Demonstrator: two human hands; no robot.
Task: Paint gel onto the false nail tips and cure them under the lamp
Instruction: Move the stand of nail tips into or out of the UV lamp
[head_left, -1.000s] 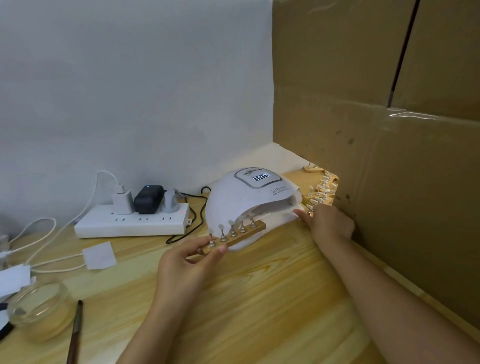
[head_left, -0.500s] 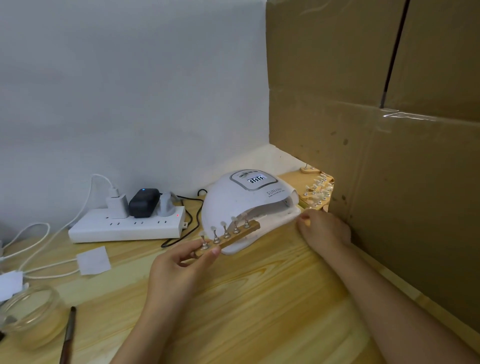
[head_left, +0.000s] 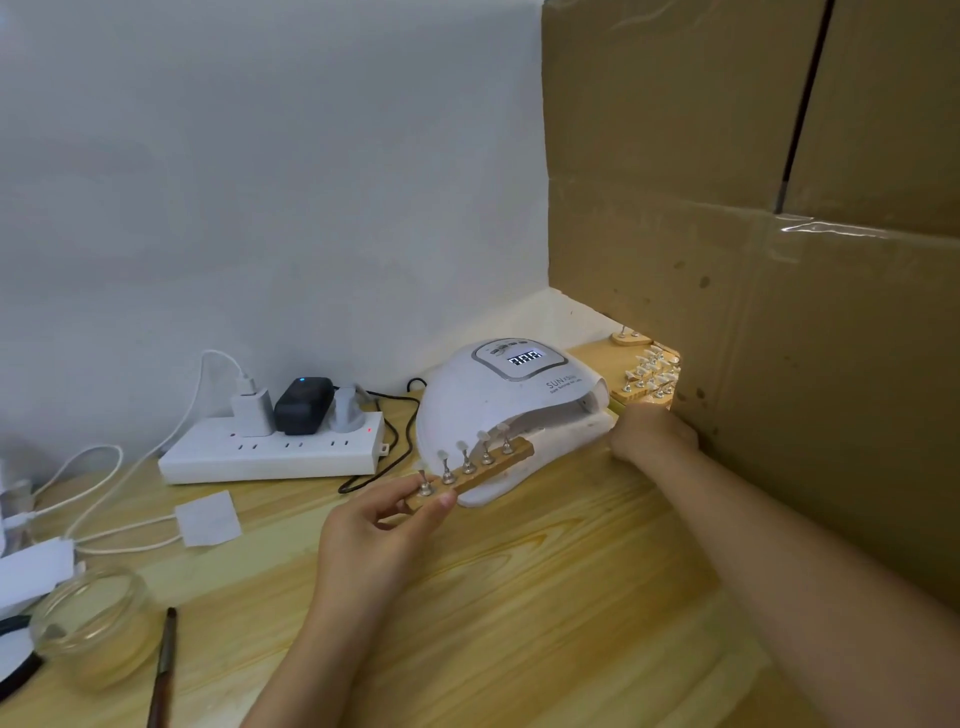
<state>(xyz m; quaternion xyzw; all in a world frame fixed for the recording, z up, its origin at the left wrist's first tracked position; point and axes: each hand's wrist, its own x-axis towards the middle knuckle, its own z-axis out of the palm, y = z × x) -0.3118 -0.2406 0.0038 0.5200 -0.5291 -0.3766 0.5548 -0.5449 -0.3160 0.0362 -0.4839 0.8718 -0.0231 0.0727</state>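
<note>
A white dome-shaped curing lamp (head_left: 483, 395) stands on the wooden table (head_left: 545, 597), its display lit. My left hand (head_left: 379, 530) pinches the near end of a wooden strip (head_left: 493, 465) carrying several metal stands with clear nail tips. The strip's far end sits at the lamp's mouth. My right hand (head_left: 649, 439) rests against the lamp's right front corner; I cannot see how its fingers lie. More wooden holders with nail tips (head_left: 649, 376) lie behind the lamp by the cardboard wall.
A cardboard wall (head_left: 779, 312) closes off the right side. A white power strip (head_left: 270, 449) with chargers and cables lies left of the lamp. A glass jar (head_left: 88, 621) and a brush (head_left: 163, 665) sit at the near left. A white paper square (head_left: 208, 517) lies nearby.
My left hand has kept the wooden strip at the lamp's mouth with little shift. My right hand has stayed at the lamp's right corner.
</note>
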